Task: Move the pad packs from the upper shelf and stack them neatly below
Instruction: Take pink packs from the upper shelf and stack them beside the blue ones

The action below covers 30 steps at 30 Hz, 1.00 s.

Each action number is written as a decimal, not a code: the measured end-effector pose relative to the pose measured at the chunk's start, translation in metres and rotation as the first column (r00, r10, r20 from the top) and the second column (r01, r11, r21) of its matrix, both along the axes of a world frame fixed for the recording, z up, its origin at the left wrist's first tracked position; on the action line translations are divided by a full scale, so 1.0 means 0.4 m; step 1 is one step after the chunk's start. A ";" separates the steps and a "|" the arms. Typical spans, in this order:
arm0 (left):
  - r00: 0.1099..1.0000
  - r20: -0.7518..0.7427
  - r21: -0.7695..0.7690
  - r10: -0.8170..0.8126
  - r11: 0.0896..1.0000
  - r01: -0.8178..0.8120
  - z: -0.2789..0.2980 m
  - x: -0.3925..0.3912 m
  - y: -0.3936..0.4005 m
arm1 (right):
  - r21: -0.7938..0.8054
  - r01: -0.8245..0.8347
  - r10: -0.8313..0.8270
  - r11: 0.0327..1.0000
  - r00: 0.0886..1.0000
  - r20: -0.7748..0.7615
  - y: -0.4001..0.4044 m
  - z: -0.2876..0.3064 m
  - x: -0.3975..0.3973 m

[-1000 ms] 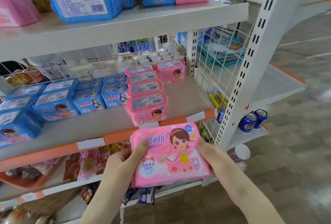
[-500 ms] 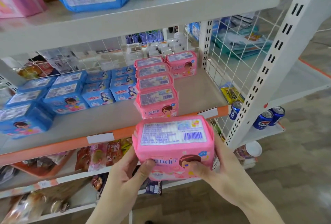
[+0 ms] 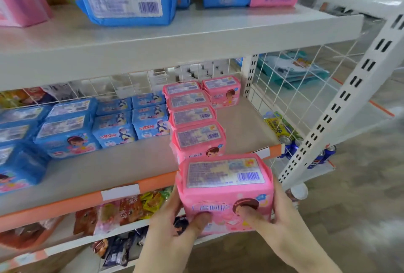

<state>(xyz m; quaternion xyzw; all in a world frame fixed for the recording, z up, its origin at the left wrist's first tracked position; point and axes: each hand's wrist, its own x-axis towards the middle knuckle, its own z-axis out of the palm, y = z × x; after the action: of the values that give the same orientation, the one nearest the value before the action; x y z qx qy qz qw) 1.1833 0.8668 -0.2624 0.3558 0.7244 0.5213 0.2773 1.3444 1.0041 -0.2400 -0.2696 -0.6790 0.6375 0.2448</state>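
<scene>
Head view, pack: the soft pink plastic-wrapped pad pack point(image 3: 225, 192) has been turned label-up since a second ago and is held just before the orange-edged lower shelf point(image 3: 135, 192).
Grip: left hand point(image 3: 172, 229) and right hand point(image 3: 277, 222) are curled round its sides, thumbs pressed on the front.
Row: pink pack row point(image 3: 194, 119) is faced the same way.
Meaning: the pack is judged ready for placing.

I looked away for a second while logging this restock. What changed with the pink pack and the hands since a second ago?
The pink pack was tipped from cartoon front facing the camera to barcode label facing up, and brought up to the shelf's orange edge, just in front of the pink row. The left hand and right hand kept holding its sides throughout. The shelved packs did not move.
</scene>
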 end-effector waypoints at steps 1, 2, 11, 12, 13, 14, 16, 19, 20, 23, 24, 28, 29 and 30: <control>1.000 -0.011 0.000 -0.004 1.000 0.004 0.002 -0.008 0.006 | 0.012 0.017 -0.017 1.000 1.000 -0.002 0.001 0.001 -0.008; 1.000 -0.026 0.007 -0.010 1.000 0.010 0.004 -0.016 0.011 | 0.016 0.032 -0.032 0.999 0.999 0.001 0.004 -0.002 -0.016; 0.993 -0.098 0.078 -0.068 0.994 0.075 -0.028 -0.056 0.045 | 0.149 0.144 -0.150 0.978 0.988 0.030 0.013 -0.031 -0.054; 0.990 -0.123 0.091 -0.070 0.993 0.082 -0.031 -0.060 0.051 | 0.167 0.170 -0.177 0.971 0.984 0.030 0.013 -0.034 -0.057; 0.988 -0.138 0.109 -0.075 0.990 0.090 -0.031 -0.062 0.059 | 0.163 0.204 -0.209 0.965 0.978 0.017 0.014 -0.037 -0.059; 0.986 -0.143 0.122 -0.080 0.988 0.098 -0.030 -0.063 0.069 | 0.150 0.244 -0.246 0.958 0.969 -0.004 0.018 -0.040 -0.060; 0.986 -0.144 0.138 -0.081 0.985 0.101 -0.037 -0.062 0.096 | 0.148 0.299 -0.297 0.943 0.954 -0.036 0.024 -0.037 -0.059; 0.979 -0.164 0.143 -0.119 0.979 0.143 -0.024 -0.060 0.135 | 0.162 0.390 -0.383 0.907 0.921 -0.071 0.035 -0.007 -0.061; 0.973 -0.189 0.148 -0.128 0.976 0.157 -0.017 -0.062 0.151 | 0.170 0.426 -0.419 0.888 0.905 -0.080 0.048 -0.003 -0.061; 0.966 -0.207 0.165 -0.154 0.968 0.189 0.012 -0.074 0.219 | 0.240 0.488 -0.488 0.839 0.870 -0.067 0.117 0.006 -0.070; 0.968 -0.193 0.163 -0.159 0.968 0.191 0.019 -0.077 0.244 | 0.255 0.490 -0.493 0.834 0.868 -0.055 0.151 0.004 -0.073; 0.982 -0.150 0.155 -0.118 0.978 0.141 0.017 -0.094 0.306 | 0.361 0.444 -0.476 0.820 0.879 0.000 0.306 0.003 -0.107; 0.984 -0.148 0.149 -0.095 0.982 0.117 0.011 -0.097 0.319 | 0.367 0.458 -0.487 0.809 0.873 -0.015 0.352 -0.004 -0.120; 0.987 -0.143 0.143 -0.068 0.986 0.089 0.004 -0.099 0.329 | 0.367 0.474 -0.500 0.800 0.866 -0.030 0.399 -0.016 -0.132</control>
<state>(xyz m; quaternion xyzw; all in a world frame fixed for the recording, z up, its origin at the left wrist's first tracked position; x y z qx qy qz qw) 1.1439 0.9984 -0.2607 0.4388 0.6863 0.5368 0.2200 1.2918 1.1637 -0.2465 -0.4066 -0.7004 0.4072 0.4222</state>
